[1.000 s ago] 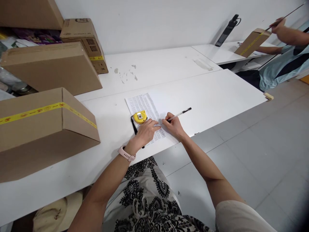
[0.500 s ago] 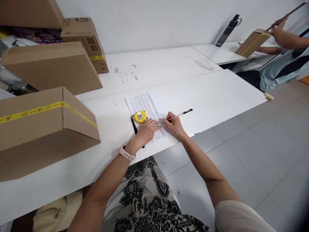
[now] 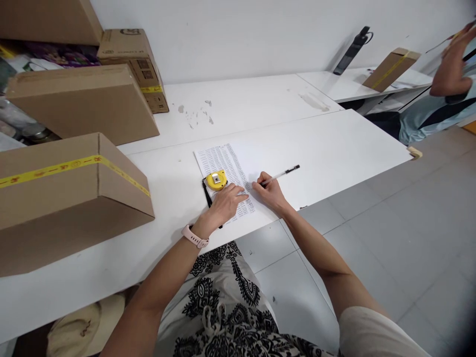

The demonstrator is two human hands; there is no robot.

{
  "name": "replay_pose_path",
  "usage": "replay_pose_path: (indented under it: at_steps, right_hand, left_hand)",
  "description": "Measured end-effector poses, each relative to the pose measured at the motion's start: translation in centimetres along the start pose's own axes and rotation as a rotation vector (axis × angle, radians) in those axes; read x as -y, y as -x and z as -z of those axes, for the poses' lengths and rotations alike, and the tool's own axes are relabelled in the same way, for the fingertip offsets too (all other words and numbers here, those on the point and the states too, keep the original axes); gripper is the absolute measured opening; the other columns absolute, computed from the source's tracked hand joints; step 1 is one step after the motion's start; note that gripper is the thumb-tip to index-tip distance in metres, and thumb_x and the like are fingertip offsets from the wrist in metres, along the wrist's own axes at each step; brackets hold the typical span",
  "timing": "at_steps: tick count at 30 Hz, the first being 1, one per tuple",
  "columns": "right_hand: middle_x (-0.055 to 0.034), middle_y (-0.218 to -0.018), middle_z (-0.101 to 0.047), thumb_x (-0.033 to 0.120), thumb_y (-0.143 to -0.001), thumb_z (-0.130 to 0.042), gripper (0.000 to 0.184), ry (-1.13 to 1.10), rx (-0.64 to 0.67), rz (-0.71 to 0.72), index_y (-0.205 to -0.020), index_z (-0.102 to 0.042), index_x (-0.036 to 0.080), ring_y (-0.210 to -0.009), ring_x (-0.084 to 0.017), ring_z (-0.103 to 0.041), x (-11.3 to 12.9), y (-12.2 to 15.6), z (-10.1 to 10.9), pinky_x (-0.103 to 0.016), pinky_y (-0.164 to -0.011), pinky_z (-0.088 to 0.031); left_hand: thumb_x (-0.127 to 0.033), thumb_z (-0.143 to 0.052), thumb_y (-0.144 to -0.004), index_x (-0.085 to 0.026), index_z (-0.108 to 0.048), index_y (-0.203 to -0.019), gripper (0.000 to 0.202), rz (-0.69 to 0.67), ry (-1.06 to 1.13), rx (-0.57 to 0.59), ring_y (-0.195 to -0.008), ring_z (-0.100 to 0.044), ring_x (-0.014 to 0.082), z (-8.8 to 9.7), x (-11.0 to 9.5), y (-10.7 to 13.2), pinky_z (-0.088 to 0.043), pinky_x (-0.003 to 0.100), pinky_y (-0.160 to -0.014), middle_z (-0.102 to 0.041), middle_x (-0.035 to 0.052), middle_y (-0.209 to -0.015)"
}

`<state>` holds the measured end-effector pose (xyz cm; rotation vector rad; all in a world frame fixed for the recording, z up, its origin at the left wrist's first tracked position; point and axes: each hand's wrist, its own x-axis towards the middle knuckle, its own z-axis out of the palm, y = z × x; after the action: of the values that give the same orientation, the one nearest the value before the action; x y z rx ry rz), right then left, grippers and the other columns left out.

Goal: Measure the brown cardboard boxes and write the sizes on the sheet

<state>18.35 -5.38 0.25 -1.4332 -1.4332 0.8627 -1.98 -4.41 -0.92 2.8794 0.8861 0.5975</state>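
A printed sheet of paper covered in columns of small text lies on the white table. My left hand rests on it with fingers stretched out, the index finger pointing to the right-hand column. Just above that hand, a yellow tape measure sits on the sheet, its black strap trailing to the left and partly under my hand. My right hand is closed around a pen at the sheet's right edge. The pen's tip is hidden by my fingers.
Cardboard boxes with yellow tape stand at the left. A dark bottle and another taped box are on the far table. Another person is at the far right. The table's front edge drops to the floor.
My right hand has shifted slightly right with the pen; my left hand stays in place. The other person's arms have moved away from the far box, and a long tool they held has left it.
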Motion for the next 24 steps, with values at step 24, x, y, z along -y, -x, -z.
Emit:
replay_pose_path:
  at_steps: [24]
  right_hand:
    - [0.0056, -0.06, -0.038, 0.024, -0.078, -0.061, 0.024, 0.024, 0.012, 0.026, -0.065, -0.041, 0.023, -0.06, -0.012, -0.035, -0.04, 0.13, -0.28, -0.028, -0.057, -0.027]
  left_hand:
    - [0.003, -0.047, -0.093, -0.025, -0.073, -0.119, 0.046, 0.04, -0.06, 0.107, -0.11, -0.058, 0.0236, 0.62, -0.69, -0.27, -0.052, 0.035, -0.084, -0.067, 0.008, -0.13]
